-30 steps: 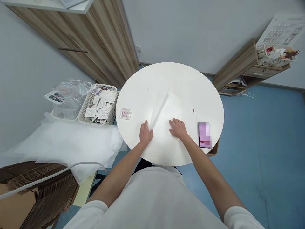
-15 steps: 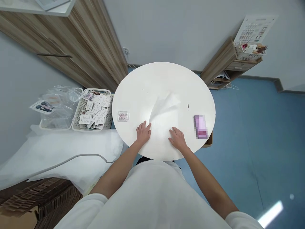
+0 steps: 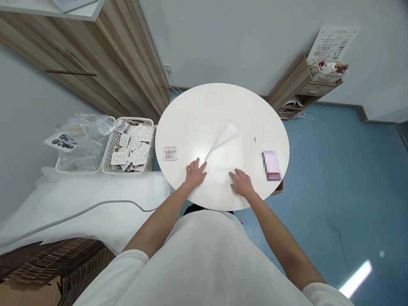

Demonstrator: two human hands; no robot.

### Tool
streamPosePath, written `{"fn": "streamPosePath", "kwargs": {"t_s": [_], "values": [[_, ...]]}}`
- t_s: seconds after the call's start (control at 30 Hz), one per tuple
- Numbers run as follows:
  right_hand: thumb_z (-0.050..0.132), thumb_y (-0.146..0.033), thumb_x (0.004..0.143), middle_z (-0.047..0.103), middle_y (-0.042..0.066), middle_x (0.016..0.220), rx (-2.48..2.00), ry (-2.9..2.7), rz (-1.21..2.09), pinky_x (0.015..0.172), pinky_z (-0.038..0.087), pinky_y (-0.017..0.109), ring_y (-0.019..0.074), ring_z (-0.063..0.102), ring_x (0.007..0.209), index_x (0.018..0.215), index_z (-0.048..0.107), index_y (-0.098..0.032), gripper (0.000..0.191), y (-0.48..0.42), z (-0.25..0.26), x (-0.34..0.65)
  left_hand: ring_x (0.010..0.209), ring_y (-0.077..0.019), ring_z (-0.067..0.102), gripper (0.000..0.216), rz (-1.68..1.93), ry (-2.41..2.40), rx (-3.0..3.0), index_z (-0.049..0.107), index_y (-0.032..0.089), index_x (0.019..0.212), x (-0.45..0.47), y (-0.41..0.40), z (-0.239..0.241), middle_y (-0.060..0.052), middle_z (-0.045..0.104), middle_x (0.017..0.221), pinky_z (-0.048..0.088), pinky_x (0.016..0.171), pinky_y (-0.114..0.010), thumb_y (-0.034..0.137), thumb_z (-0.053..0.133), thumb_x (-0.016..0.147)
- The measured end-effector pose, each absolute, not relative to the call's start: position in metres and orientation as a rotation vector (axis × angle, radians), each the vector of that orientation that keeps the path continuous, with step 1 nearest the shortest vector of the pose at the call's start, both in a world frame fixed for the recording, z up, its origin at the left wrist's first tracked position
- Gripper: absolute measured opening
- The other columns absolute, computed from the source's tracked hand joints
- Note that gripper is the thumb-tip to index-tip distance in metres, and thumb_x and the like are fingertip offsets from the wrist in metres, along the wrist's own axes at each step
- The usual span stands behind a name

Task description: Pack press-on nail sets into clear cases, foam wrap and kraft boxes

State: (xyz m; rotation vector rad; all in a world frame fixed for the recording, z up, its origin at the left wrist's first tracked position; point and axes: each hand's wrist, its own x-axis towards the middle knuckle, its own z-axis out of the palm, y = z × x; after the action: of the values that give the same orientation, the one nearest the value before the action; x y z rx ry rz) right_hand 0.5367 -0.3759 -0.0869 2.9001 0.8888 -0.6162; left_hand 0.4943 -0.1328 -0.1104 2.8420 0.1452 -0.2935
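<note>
A thin, translucent white sheet lies on the round white table, its far left part folded over into a pointed flap. At the sheet's near left edge my left hand rests palm down, fingers spread, thumb by the fold. Toward its near right side, my right hand lies flat with the fingers apart. Neither hand grips anything. Left of my left hand sits a small clear plastic case with pinkish pieces in rows. A blurred pink-purple item lies near the table's right edge.
Left of the table stand a white basket of printed cards and a bin of clear plastic packs. White sheeting covers stacked cardboard below them. A wooden cabinet stands back right.
The sheet's raised far part has settled into a narrower, flatter fold. Both hands stay in nearly the same places on the sheet, while the whole view has shifted slightly.
</note>
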Motion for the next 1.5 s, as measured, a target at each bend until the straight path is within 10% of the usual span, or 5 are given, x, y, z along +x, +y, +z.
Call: {"fn": "streamPosePath", "kwargs": {"t_s": [0.33,0.83,1.13,1.5], "values": [[0.051,-0.037,0.074,0.029,0.011,0.137,2.847,1.041,-0.479,0.095,0.022,0.047,0.0292,0.028,0.122,0.124,0.038,-0.026,0.054,-0.343,-0.077,0.563,0.119,-0.0298,0.027,0.049,-0.235,0.11,2.83,0.036,0.028,0.128,0.495,-0.125,-0.116,-0.011,0.025,0.138,0.025,0.091,-0.046,0.04,0.044,0.08],[0.065,-0.052,0.057,-0.006,0.006,0.145,2.631,1.328,-0.732,0.096,0.012,0.061,0.0345,-0.002,0.131,0.136,0.007,-0.03,0.1,-0.238,-0.098,0.646,0.123,-0.0307,0.025,0.051,-0.284,0.146,2.727,0.034,0.031,0.128,0.49,-0.123,-0.108,-0.008,0.024,0.14,0.023,0.094,-0.047,0.037,0.046,0.079],[0.064,-0.056,0.054,-0.004,0.008,0.145,2.629,1.371,-0.802,0.096,0.014,0.061,0.0357,-0.003,0.13,0.136,-0.007,-0.025,0.113,-0.237,-0.107,0.657,0.129,-0.0341,0.01,0.082,-0.193,0.558,2.805,0.009,0.018,0.137,0.497,-0.031,-0.092,-0.014,0.007,0.143,0.018,0.099,-0.048,0.039,0.053,0.071],[0.062,-0.06,0.053,-0.001,0.007,0.145,2.643,1.372,-0.776,0.098,0.014,0.056,0.0357,0.0,0.13,0.136,-0.005,-0.023,0.113,-0.239,-0.111,0.658,0.11,-0.0279,0.035,0.071,-0.402,0.461,2.757,0.03,0.021,0.124,0.519,0.021,-0.1,-0.01,0.034,0.121,0.039,0.086,-0.036,0.015,0.058,0.059]]}}
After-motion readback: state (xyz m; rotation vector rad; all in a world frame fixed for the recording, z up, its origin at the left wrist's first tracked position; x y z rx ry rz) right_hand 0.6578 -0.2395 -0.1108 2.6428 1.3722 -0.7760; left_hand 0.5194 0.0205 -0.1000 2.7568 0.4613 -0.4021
